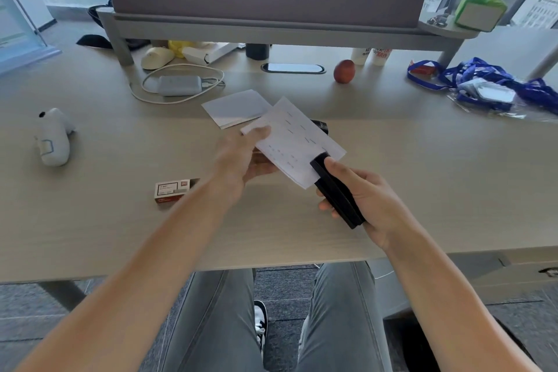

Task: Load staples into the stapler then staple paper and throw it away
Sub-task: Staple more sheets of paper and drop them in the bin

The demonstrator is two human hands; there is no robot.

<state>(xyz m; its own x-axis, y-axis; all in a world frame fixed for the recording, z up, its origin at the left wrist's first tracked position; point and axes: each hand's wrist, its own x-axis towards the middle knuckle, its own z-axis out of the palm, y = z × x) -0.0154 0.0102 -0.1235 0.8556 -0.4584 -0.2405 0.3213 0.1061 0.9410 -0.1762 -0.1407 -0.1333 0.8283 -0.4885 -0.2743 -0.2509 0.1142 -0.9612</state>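
Dark object point(320, 126) half behind paper point(297, 142)

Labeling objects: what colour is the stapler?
Black, clearest in the head view: stapler in right hand.

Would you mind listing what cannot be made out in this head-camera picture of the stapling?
- Whether a staple has gone in: the stapler head covers that edge of the paper.
- The print on the paper: too small and blurred.
- The dark object behind the paper: mostly hidden by the sheet.
- The left hand fingers under the paper: hidden by it.
- Label on the staple box: too small.
- Any bin: none in view.
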